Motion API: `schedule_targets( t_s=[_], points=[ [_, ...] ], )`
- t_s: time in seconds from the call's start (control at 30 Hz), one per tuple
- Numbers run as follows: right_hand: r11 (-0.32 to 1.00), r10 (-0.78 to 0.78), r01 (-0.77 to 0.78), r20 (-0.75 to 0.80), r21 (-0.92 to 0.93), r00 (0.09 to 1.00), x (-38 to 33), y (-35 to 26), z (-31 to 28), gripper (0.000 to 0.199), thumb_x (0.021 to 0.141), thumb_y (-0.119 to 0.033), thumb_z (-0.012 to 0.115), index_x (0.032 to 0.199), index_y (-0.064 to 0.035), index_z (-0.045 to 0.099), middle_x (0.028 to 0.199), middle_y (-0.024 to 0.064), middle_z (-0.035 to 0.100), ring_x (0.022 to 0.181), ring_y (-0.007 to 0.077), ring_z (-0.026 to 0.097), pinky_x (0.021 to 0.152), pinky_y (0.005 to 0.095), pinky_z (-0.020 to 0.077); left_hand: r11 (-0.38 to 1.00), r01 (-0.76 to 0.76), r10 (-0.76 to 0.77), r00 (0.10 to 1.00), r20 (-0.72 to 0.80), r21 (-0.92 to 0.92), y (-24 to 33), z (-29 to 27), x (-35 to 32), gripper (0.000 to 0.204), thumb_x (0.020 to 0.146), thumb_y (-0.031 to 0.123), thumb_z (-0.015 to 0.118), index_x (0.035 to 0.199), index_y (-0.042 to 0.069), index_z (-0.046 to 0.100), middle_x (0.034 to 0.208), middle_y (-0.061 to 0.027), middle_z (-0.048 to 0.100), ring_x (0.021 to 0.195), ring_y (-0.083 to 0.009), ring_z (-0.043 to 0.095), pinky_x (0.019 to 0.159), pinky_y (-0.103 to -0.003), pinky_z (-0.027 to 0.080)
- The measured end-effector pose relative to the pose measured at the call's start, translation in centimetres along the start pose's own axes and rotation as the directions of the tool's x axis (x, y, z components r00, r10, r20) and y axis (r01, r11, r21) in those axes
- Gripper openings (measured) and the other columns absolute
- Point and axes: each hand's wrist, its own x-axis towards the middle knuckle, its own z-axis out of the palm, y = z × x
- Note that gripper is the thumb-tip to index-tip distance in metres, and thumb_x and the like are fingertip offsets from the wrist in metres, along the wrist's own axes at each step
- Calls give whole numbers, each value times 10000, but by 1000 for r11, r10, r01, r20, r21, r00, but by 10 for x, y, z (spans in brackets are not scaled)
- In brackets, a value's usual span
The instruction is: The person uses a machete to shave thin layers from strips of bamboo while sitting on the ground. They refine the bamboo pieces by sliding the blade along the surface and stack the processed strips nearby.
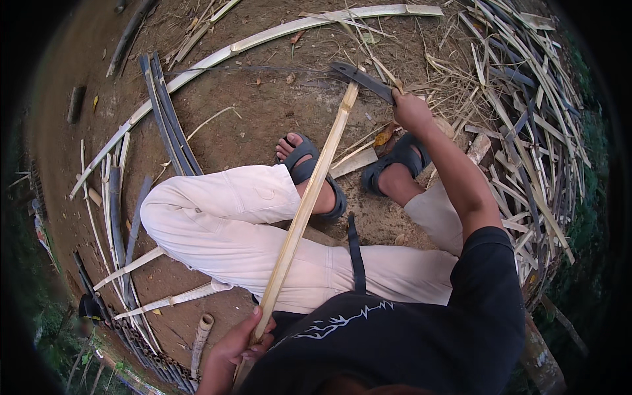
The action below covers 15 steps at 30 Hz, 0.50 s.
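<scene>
A long split bamboo strip point(304, 214) slants across my lap, from low on the left up to the bare ground beyond my feet. Around its near end my left hand point(245, 339) is closed, with the thumb along the strip. My right hand point(413, 113) grips a machete point(368, 82) with a dark, hooked blade; its handle is mostly hidden in the fist. The blade lies across the strip's far end and seems to touch it, though I cannot tell whether it has cut in.
Another long bamboo strip point(230, 49) curves over the dirt at the far left. Dark bamboo pieces point(172, 122) lie by my knee. A large pile of split bamboo point(526, 131) fills the right side, with thin shavings point(457, 95) beside it. A short bamboo tube point(201, 336) lies near my left hand.
</scene>
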Motion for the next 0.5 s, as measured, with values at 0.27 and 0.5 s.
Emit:
schedule_targets(
  t_s=[0.27, 0.5],
  points=[
    [999, 6, -5, -22, 55, 1000, 11, 5, -6, 307, 870, -132, 538, 1161, -38, 567, 868, 221, 685, 845, 409, 685, 741, 517, 554, 997, -74, 74, 997, -38, -2, 0, 5, 3, 588, 1001, 639, 363, 806, 106, 511, 570, -1, 439, 465, -82, 398, 403, -218, 280],
    [932, -347, 344, 5, 114, 938, -77, -62, -29, 504, 854, -148, 584, 1348, -97, 494, 847, 185, 674, 749, 379, 690, 660, 490, 560, 992, -113, 117, 989, -91, 56, -6, 2, 7, 606, 1006, 621, 379, 810, 66, 524, 535, -5, 392, 380, -98, 348, 366, -245, 295]
  ],
)
